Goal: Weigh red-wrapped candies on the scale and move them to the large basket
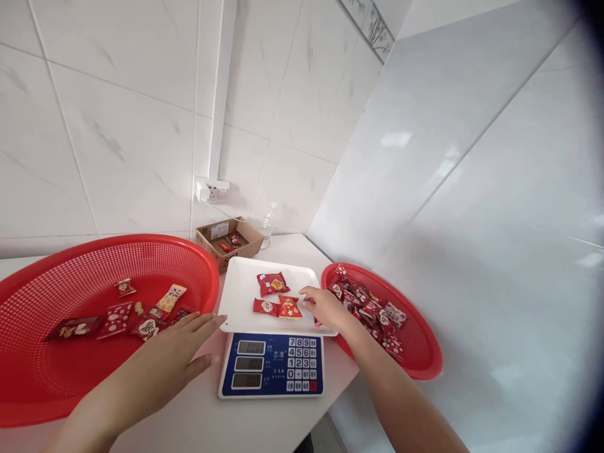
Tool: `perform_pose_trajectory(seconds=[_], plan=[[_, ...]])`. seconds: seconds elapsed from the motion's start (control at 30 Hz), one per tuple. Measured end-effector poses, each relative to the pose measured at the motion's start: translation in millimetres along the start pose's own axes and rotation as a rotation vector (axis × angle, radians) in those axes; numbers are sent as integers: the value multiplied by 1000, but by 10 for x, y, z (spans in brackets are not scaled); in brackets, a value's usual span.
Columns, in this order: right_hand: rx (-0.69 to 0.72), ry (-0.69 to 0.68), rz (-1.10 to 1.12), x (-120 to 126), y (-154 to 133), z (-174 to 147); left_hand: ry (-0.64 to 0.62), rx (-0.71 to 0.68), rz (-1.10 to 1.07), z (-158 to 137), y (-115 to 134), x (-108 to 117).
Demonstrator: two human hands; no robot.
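Note:
My left hand (186, 349) hovers over the near right rim of the large red basket (136, 248), fingers stretched and thumb apart, holding nothing visible. Over the right side of the scale's white tray (240, 314) is my right hand (325, 306), its fingers slightly bent and apart, close to the packets. On that tray lie a dark red snack packet (272, 284), a small red packet (265, 307) and a bright red packet (289, 307). A sliver of another red wrapper (317, 323) shows beneath my right hand; the rest is hidden.
The blue scale panel (272, 365) faces me on the white table (189, 415). Wrapped snacks lie in the left basket and fill a smaller red basket (431, 355) at right. Behind stand a cardboard box (212, 248) with several packets and a clear bottle (269, 220), near tiled walls.

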State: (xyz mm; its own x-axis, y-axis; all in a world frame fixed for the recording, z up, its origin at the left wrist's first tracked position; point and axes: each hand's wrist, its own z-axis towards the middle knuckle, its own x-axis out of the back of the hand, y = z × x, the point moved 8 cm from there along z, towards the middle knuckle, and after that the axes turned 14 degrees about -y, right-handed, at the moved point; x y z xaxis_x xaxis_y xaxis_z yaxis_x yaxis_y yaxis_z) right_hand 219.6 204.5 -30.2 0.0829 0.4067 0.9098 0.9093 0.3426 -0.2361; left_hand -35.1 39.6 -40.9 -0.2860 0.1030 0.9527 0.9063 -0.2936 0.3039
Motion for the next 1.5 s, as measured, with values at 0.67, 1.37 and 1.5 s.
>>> perform_pose_trajectory(seconds=[0.67,1.37,1.5], plan=[[314,-34,-39,-38,-779,-286,-81,34,-6,0,10,-19],[-50,53,-161,28,-112,-100,-65,45,-62,-6,35,0],[55,254,89,214,-113,-239,-71,41,-73,-12,21,4]])
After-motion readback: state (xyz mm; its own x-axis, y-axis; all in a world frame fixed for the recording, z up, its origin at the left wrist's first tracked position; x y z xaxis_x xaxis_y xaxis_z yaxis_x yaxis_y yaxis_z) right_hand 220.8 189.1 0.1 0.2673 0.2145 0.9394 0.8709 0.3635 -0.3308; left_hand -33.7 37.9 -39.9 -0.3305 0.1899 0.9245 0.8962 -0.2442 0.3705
